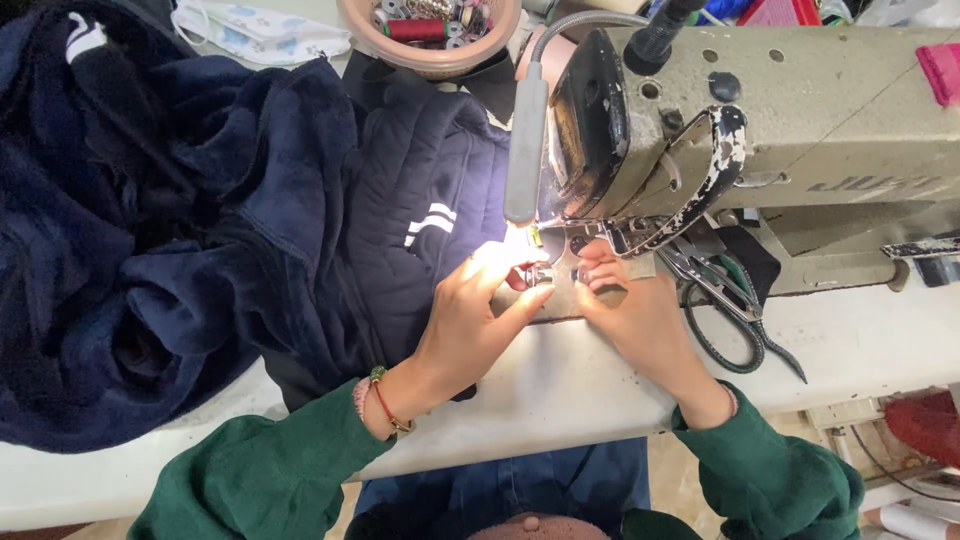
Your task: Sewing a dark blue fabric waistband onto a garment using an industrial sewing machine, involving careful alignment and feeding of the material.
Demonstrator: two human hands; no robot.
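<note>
My left hand (478, 315) and my right hand (632, 310) meet under the head of a beige sewing machine (800, 110), at the needle area. The fingertips of both hands pinch small metal parts by the presser foot (552, 272), lit brightly by the machine's lamp (524, 150). What exactly each fingertip holds is too small and glared to tell. A dark navy plush garment (200, 230) with white stripes lies heaped to the left, touching my left hand's wrist side. Both sleeves are green.
Black-handled scissors (735, 320) lie on the white table (560, 390) right of my right hand. A pink bowl (430, 40) of thread spools and bobbins stands at the back, a face mask (265, 35) beside it. A red object (925, 425) sits at the lower right.
</note>
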